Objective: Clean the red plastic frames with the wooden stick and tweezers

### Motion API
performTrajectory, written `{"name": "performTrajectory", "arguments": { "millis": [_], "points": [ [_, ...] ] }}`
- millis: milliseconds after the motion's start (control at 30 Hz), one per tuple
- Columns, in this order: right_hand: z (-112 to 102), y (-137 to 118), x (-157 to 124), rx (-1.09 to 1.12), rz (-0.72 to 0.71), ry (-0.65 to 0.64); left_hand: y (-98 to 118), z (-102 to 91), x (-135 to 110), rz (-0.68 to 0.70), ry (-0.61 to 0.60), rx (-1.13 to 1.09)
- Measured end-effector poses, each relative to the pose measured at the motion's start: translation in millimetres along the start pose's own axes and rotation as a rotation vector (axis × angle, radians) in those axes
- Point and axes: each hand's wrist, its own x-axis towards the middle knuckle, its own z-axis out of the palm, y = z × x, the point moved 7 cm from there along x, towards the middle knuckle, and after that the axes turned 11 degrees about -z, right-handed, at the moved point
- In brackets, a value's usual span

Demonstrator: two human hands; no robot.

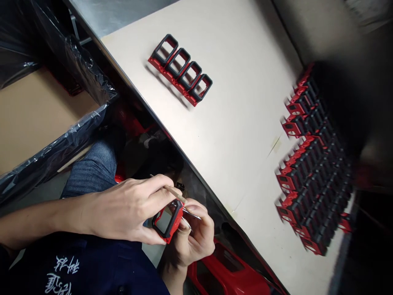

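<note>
A pale cream worktop [233,135] runs diagonally across the view. To its left sits a cardboard box [37,119] lined with dark-tinted plastic sheeting [76,65]. A seated person's navy garment [76,270], printed with white lettering, and a thigh in blue jeans [92,170] fill the lower left. Along the worktop's far side, rows of red-and-black moulded frames [313,172] stand packed together, blurred and partly in shadow. Nearer the middle of the worktop lies a strip of four joined black frames on a red bar [179,69], well apart from the rows. A large red moulded part [227,272] shows below the worktop's near edge.

Off the worktop, above the person's lap, the left hand [123,209] grips a small red-and-black frame [166,221], its thumb under the frame and its fingers over the top. A thin wooden stick [173,192] also rests in those fingers, its tip at the frame's upper corner. The right hand [196,241] is closed around slim metal tweezers [192,214], just beside the frame's edge.
</note>
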Motion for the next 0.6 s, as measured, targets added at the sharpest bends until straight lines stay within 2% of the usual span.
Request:
{"name": "performTrajectory", "arguments": {
  "millis": [600],
  "points": [
    [2.1, -5.6, 3.0, -0.116, -0.036, -0.021, -1.7, -0.4, -1.1, -0.022, -0.001, -0.04]
  ]
}}
